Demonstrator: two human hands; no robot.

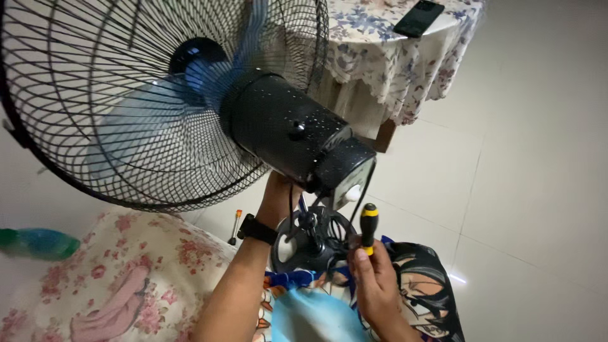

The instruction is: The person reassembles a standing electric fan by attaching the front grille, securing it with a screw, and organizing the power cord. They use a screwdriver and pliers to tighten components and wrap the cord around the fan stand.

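I see pale floor tiles (538, 190), a floral-clothed table (380, 50) far right. My right hand (380, 288) grips a screwdriver (368, 228) near the fan (291, 133); my left hand's (278, 190) grip is hidden behind it.

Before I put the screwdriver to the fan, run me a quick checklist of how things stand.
1. Fan supported: ok. The left hand reaches up under the black motor housing.
2. Tool in hand: ok. The right hand grips the black-and-yellow screwdriver, handle up.
3. Tip seated on a screw: cannot tell. The tip is hidden behind the fingers and the round base.
4. Blades at rest: cannot tell. The blue blades look blurred behind the grille.
5. Cord clear of the tool: not ok. A black cord hangs right beside the screwdriver.
6. Spare tool: ok. A second screwdriver lies on the floor.
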